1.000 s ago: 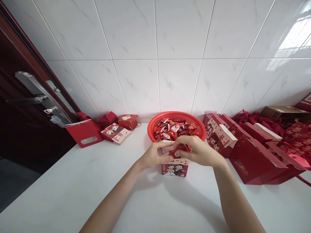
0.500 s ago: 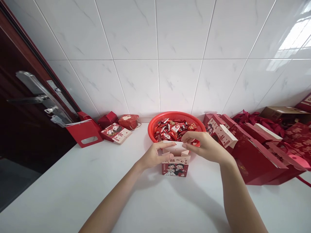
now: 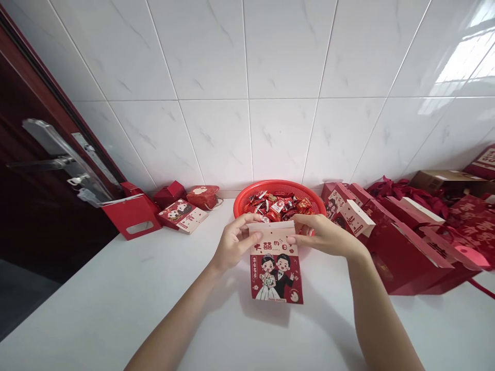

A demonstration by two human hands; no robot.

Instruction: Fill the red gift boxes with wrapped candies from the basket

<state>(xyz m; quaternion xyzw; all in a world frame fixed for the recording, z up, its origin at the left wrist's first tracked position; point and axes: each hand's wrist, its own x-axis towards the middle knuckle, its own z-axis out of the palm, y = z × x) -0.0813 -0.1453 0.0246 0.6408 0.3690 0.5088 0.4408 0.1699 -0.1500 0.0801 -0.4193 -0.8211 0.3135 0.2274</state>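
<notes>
Between my hands is a red and cream paper gift box [image 3: 277, 270] printed with a cartoon bride and groom. Its printed front faces me, its top edges are drawn together, and it is tilted with a shadow beneath it. My left hand [image 3: 235, 242] pinches the upper left edge, thumb on the front. On the upper right edge my right hand [image 3: 315, 234] is closed, thumb in front and fingers behind. Just behind the box stands a red plastic basket [image 3: 240, 198] of wrapped candies [image 3: 284, 202], partly hidden by the box and my hands.
Left of the basket are a red box with a window [image 3: 133, 216], a flat printed box [image 3: 183, 214] and a small red pouch [image 3: 203, 196]. Several red gift bags [image 3: 402, 252] crowd the right. A tiled wall [image 3: 284, 134] closes the back; a door handle [image 3: 58, 162] is far left.
The box was upright with its top open; now its top edges are together and its front is tilted up towards me. Both hands have shifted to its upper corners.
</notes>
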